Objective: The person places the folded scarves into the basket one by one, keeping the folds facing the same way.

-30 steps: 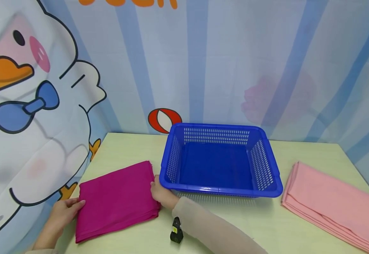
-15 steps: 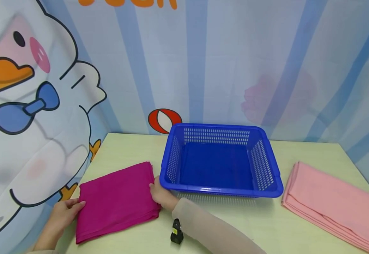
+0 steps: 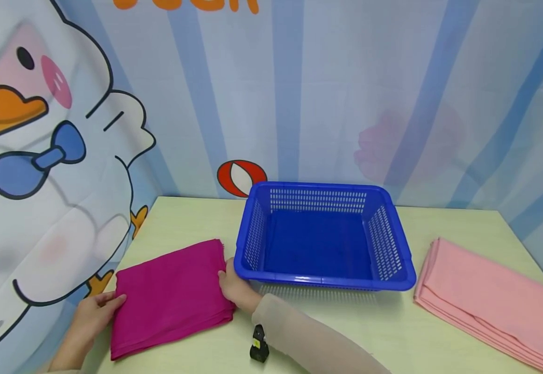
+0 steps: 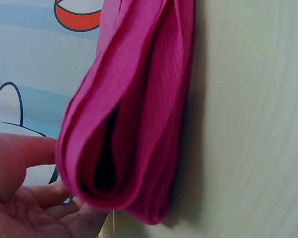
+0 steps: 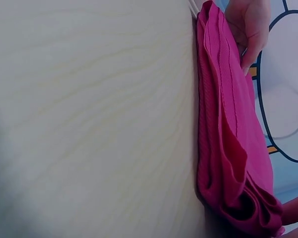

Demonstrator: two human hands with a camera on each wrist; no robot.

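A folded magenta cloth (image 3: pixel 171 298) lies at the left of the table, in several layers with rounded folds. At its left edge my left hand (image 3: pixel 94 314) pinches it, thumb on top; in the left wrist view the fingers (image 4: pixel 84 220) reach in by the end of the fold (image 4: pixel 124 198). My right hand (image 3: pixel 238 288) grips the opposite edge, close below the blue basket's near left corner. Part of that hand shows at the lower right of the right wrist view, next to the cloth's looped end (image 5: pixel 258 213).
Behind the right hand stands a blue plastic basket (image 3: pixel 325 281) with slotted walls. A folded pink cloth (image 3: pixel 496 301) lies at the table's right. A small black object (image 3: pixel 259 345) with a yellow mark is beside the right sleeve (image 3: pixel 309 332). A cartoon-printed curtain (image 3: pixel 327 93) hangs behind the table (image 3: pixel 197 213).
Hardly anything differs: both hands keep to the two sides of the magenta cloth, which stays in place. The view shifts very slightly.
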